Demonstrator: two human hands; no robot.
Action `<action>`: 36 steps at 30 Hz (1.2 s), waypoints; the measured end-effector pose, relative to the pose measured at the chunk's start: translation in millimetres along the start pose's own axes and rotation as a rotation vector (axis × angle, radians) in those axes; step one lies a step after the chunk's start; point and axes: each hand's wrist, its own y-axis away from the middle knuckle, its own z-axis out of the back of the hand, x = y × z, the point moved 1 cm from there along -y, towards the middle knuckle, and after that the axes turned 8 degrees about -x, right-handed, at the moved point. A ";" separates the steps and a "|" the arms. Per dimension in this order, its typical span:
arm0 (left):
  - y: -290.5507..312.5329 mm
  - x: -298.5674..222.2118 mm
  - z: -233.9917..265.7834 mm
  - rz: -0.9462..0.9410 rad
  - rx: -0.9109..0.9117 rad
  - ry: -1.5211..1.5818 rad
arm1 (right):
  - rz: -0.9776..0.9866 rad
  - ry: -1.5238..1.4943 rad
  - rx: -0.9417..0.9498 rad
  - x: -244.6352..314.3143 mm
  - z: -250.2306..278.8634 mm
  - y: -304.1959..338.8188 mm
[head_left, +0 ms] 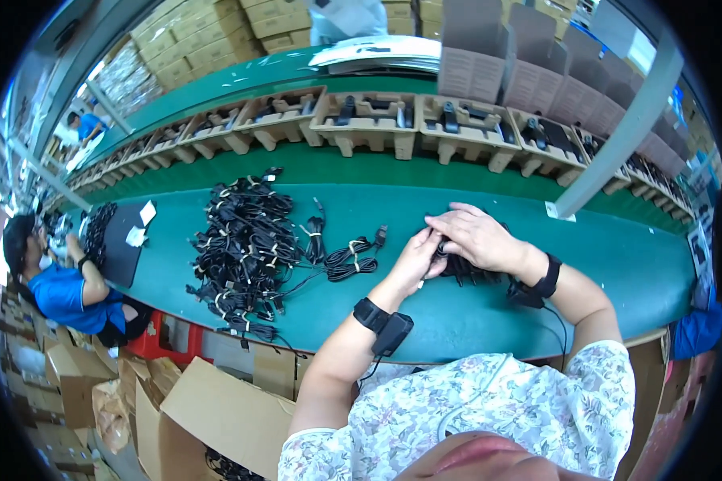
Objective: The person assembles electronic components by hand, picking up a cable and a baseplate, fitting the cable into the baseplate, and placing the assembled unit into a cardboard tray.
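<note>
Over the green bench (341,317), my left hand (413,263) and my right hand (483,239) meet, fingers closed together on a black cable (442,248). Most of that cable is hidden by my fingers. Beneath my right hand lie more black cables (467,272), partly covered. To the left, a coiled black cable (351,263) with a pale tie rests on the bench, a smaller tied cable (315,239) beside it. Further left spreads a large heap of tied black cables (245,232).
Moulded cardboard trays (361,140) holding black devices line the far side. A grey post (618,132) rises at the right. Open grey boxes (473,56) stand behind. At the left, a co-worker in blue (64,297) sits by a dark mat (124,244). A carton (225,417) stands below the bench.
</note>
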 end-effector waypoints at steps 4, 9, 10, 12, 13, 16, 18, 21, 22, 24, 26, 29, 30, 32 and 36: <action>1.3 2.9 -3.6 0.042 0.126 -0.057 | -0.218 -0.096 0.225 2.5 12.9 14.6; 7.4 -15.8 -8.4 -0.218 -0.050 -0.083 | -0.346 0.205 -0.071 -45.6 69.1 6.9; 7.7 -18.8 -4.1 -0.214 -0.047 -0.079 | -0.393 0.342 -0.097 -68.5 81.7 9.0; 7.1 -23.7 3.9 -0.249 -0.102 -0.071 | -0.528 0.616 -0.080 -117.8 110.6 16.2; 5.1 -23.3 6.7 -0.268 -0.132 -0.068 | -0.615 0.745 -0.039 -141.3 120.9 19.0; 1.2 -19.3 13.8 -0.245 -0.125 -0.070 | -0.742 0.878 0.103 -200.3 127.0 23.0; 1.8 -19.6 15.5 -0.247 -0.127 -0.075 | -0.750 0.882 0.126 -226.2 120.4 26.0; -1.2 -16.7 21.1 -0.231 -0.159 -0.104 | -0.792 0.878 0.200 -252.4 105.8 30.3; -1.3 -16.5 22.5 -0.230 -0.166 -0.105 | -0.784 0.902 0.320 -258.3 101.3 28.5; -1.5 -15.9 21.3 -0.216 -0.166 -0.105 | -0.762 0.946 0.560 -267.8 92.9 27.1; -3.0 -14.0 22.5 -0.207 -0.177 -0.106 | -0.794 1.008 0.587 -271.9 85.7 26.2; -5.7 -9.6 26.5 -0.187 -0.150 -0.124 | -0.858 1.139 0.649 -279.0 75.7 23.9; -5.9 -9.5 28.8 -0.181 -0.159 -0.123 | -0.833 1.127 0.649 -288.3 73.8 21.9; -6.1 -9.4 28.3 -0.175 -0.159 -0.145 | -0.794 1.107 0.659 -299.9 73.7 24.3; -6.4 -11.2 28.7 -0.168 -0.177 -0.144 | -0.753 0.846 0.525 -294.3 59.4 9.3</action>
